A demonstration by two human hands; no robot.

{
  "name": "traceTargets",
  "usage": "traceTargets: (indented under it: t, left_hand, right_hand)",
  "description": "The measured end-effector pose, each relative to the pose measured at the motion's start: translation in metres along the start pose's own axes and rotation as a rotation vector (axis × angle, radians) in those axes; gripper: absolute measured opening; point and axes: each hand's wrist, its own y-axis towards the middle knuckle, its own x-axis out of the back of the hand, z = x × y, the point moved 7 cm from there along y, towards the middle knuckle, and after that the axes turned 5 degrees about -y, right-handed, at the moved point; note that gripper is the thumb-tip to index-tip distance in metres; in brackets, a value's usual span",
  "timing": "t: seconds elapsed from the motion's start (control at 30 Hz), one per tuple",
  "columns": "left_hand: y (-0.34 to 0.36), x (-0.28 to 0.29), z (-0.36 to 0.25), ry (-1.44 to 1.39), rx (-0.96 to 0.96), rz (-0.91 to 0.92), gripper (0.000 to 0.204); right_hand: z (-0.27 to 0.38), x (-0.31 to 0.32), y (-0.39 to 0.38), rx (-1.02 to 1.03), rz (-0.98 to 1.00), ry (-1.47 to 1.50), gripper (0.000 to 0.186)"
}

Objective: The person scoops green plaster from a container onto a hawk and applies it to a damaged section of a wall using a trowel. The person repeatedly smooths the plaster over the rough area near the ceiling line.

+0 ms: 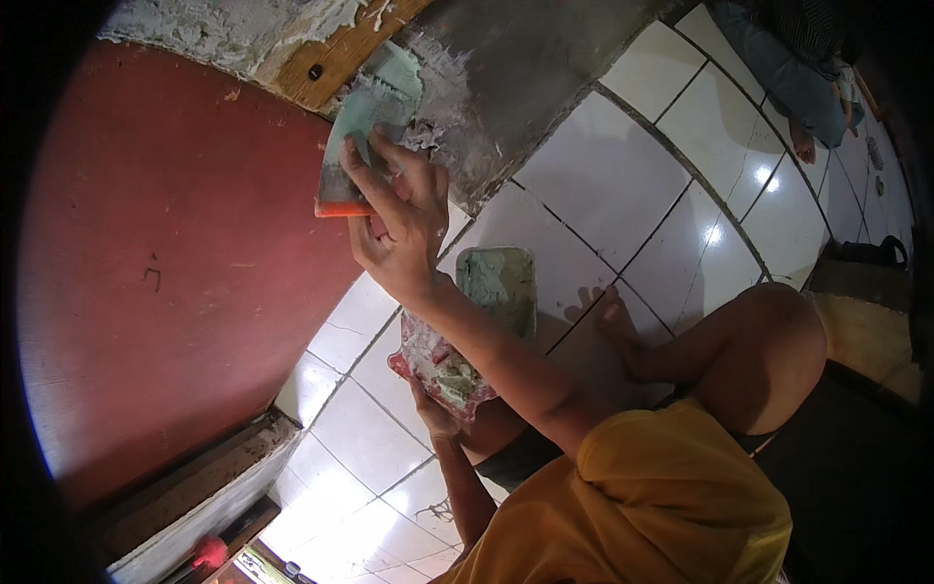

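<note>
My right hand (409,219) reaches up to the wall. Its fingers press on a putty scraper (341,183), whose grey blade has an orange edge and is smeared with pale green. Around the blade's upper end, wet pale green putty (389,80) lies against the grey plastered wall (496,78), beside a wooden frame (336,58). Lower down, my left hand (436,413) grips a reddish board (420,341) from below, with lumps of greenish putty on it. Next to the board is a rectangular tub (498,282) coated inside with pale green putty, partly covered by my right forearm.
A red door-like panel (185,224) fills the left side. White tiles (584,175) cover the floor, where my bare foot and bent leg (730,360) rest. Another person's leg (793,88) shows at the far right. A red object (209,552) lies at the lower left.
</note>
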Motion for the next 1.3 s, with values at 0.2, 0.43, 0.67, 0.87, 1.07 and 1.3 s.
traceTargets:
  t: [0.2,0.43,0.67,0.87,1.07,1.3]
  left_hand:
    - [-0.002,-0.006,-0.003,0.039,-0.008,0.027,0.063]
    - [-0.004,-0.013,-0.004,0.012,-0.008,0.044,0.066]
    - [-0.004,-0.009,-0.007,-0.046,-0.017,0.093,0.068]
    - [-0.004,0.001,-0.009,-0.068,-0.043,0.043,0.064]
    - [-0.001,0.012,-0.007,-0.068,-0.039,-0.001,0.064]
    - [-0.002,0.001,-0.010,-0.054,-0.056,0.000,0.065]
  right_hand:
    - [0.003,0.022,-0.004,-0.017,0.134,0.090,0.055]
    - [-0.018,0.082,0.006,-0.046,0.047,0.075,0.016]
    - [-0.052,0.058,0.040,-0.137,-0.161,0.219,0.013]
    - [-0.034,0.033,0.038,0.042,-0.214,0.144,0.032]
    - [-0.015,0.022,0.034,0.073,-0.198,0.160,0.034]
    - [-0.009,0.009,0.027,0.046,-0.191,0.005,0.043]
